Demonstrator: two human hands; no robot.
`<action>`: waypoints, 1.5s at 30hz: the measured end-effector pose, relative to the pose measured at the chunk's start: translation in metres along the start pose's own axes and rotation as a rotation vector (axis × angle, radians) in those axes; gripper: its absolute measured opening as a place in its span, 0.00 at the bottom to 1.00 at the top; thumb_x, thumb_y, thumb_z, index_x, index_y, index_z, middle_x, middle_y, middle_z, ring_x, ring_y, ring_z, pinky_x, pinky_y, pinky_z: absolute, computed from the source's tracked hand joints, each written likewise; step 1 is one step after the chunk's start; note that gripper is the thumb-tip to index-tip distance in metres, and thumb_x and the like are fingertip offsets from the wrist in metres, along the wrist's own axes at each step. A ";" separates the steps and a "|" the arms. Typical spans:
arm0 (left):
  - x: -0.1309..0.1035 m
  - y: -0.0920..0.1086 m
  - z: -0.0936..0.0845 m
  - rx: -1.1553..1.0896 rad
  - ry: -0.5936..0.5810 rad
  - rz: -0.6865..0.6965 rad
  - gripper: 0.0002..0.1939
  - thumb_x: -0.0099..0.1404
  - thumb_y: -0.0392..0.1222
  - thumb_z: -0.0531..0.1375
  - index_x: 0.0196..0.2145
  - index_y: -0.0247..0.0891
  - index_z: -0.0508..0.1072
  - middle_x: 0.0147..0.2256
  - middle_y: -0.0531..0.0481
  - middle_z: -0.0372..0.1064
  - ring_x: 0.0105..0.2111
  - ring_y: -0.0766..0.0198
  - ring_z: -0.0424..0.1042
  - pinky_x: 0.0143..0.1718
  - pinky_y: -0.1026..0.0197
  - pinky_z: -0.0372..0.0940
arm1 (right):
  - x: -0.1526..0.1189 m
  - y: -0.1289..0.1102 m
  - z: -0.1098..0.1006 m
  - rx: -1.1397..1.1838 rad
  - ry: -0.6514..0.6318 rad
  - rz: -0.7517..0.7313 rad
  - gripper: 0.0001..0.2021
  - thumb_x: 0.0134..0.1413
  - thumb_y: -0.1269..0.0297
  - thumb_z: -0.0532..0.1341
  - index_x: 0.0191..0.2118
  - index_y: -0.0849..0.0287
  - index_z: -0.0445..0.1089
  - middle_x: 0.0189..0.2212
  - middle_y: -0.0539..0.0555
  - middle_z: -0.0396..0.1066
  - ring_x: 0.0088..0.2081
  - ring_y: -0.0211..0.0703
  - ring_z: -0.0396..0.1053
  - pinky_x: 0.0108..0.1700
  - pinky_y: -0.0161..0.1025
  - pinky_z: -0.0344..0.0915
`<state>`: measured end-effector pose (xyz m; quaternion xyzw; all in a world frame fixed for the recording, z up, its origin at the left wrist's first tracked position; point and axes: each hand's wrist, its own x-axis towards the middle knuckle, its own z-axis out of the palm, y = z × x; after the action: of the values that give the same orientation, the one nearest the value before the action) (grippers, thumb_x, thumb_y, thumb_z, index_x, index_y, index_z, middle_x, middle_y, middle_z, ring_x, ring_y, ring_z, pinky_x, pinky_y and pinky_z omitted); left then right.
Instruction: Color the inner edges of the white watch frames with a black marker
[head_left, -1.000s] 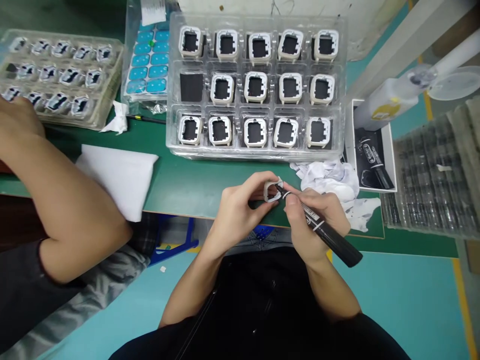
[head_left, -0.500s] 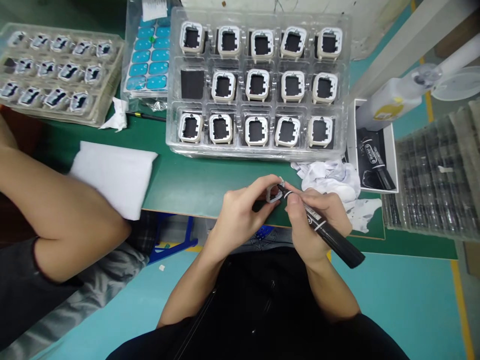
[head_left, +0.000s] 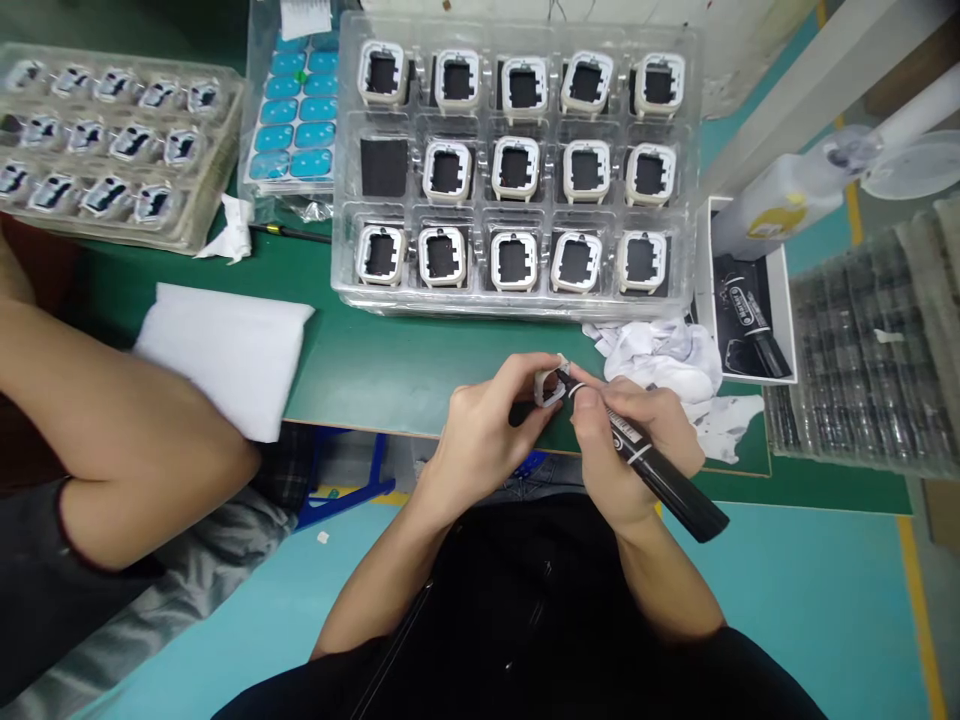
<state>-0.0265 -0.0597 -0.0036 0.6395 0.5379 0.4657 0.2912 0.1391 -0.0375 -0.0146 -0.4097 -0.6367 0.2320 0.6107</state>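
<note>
Between the thumb and fingers of my left hand (head_left: 484, 425) is a small white watch-case frame (head_left: 550, 391), held just above the bench's front edge. My right hand (head_left: 637, 435) grips a black marker pen (head_left: 664, 475), its tip at the upper part of the frame. Fingers hide part of the frame, so I cannot tell whether the tip touches it. Behind my hands stands a clear plastic tray (head_left: 517, 305) holding rows of similar white frames. One pocket in its middle row shows only a dark pad (head_left: 383, 167).
Crumpled white cloths (head_left: 660, 355) lie right of my hands, beside a white box (head_left: 787, 340) with another marker and a bottle (head_left: 784, 205). A folded white cloth (head_left: 225, 350) lies left, near a co-worker's arm (head_left: 142, 420). Further trays (head_left: 217, 170) stand far left.
The white frame has turned very slightly in my left fingers. Both hands stay almost in place, and the marker tip remains at the frame.
</note>
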 end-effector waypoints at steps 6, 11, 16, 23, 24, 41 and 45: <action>-0.001 -0.002 0.000 0.022 -0.005 0.001 0.20 0.78 0.34 0.70 0.64 0.48 0.78 0.51 0.52 0.89 0.47 0.61 0.91 0.51 0.65 0.82 | 0.001 -0.002 0.000 0.033 -0.006 0.021 0.09 0.73 0.68 0.73 0.44 0.49 0.74 0.29 0.42 0.77 0.29 0.42 0.81 0.51 0.55 0.93; -0.002 -0.003 0.001 0.013 0.004 0.007 0.21 0.77 0.33 0.71 0.63 0.47 0.79 0.52 0.52 0.89 0.47 0.62 0.91 0.50 0.66 0.82 | 0.000 -0.002 0.001 0.018 0.029 0.036 0.09 0.72 0.68 0.74 0.43 0.50 0.74 0.30 0.44 0.78 0.33 0.43 0.84 0.49 0.50 0.92; 0.000 -0.001 0.001 -0.013 -0.001 -0.012 0.19 0.77 0.33 0.71 0.62 0.46 0.79 0.51 0.52 0.89 0.47 0.62 0.91 0.50 0.66 0.82 | 0.002 -0.003 0.001 0.000 0.005 0.022 0.08 0.73 0.68 0.73 0.44 0.50 0.74 0.30 0.44 0.79 0.34 0.45 0.86 0.49 0.52 0.93; 0.000 0.000 0.001 -0.038 0.003 -0.022 0.19 0.77 0.32 0.71 0.61 0.46 0.80 0.52 0.52 0.89 0.47 0.61 0.91 0.51 0.65 0.83 | 0.001 -0.002 0.000 -0.021 0.005 0.033 0.09 0.74 0.65 0.73 0.43 0.49 0.73 0.30 0.44 0.79 0.31 0.45 0.84 0.48 0.53 0.93; 0.000 0.000 0.001 -0.038 0.001 -0.028 0.19 0.77 0.32 0.71 0.61 0.46 0.80 0.52 0.52 0.89 0.47 0.61 0.91 0.51 0.65 0.83 | 0.001 -0.002 0.000 -0.022 0.008 0.035 0.08 0.74 0.65 0.73 0.43 0.49 0.73 0.30 0.44 0.79 0.32 0.45 0.85 0.48 0.53 0.93; 0.023 0.003 -0.018 -0.550 -0.143 -0.370 0.25 0.62 0.35 0.81 0.54 0.41 0.80 0.43 0.51 0.89 0.43 0.59 0.90 0.49 0.63 0.85 | 0.002 -0.001 0.001 0.082 -0.002 0.006 0.09 0.72 0.68 0.73 0.43 0.50 0.73 0.31 0.42 0.77 0.29 0.39 0.76 0.52 0.56 0.94; 0.021 0.001 -0.015 -0.529 -0.132 -0.328 0.23 0.65 0.33 0.78 0.54 0.42 0.80 0.44 0.50 0.89 0.44 0.58 0.91 0.51 0.60 0.87 | 0.000 -0.001 0.001 0.014 -0.005 0.008 0.10 0.71 0.70 0.74 0.43 0.50 0.74 0.34 0.45 0.81 0.40 0.48 0.89 0.47 0.49 0.91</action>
<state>-0.0396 -0.0421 0.0091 0.4753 0.4739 0.4939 0.5528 0.1377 -0.0378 -0.0146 -0.4074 -0.6348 0.2401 0.6110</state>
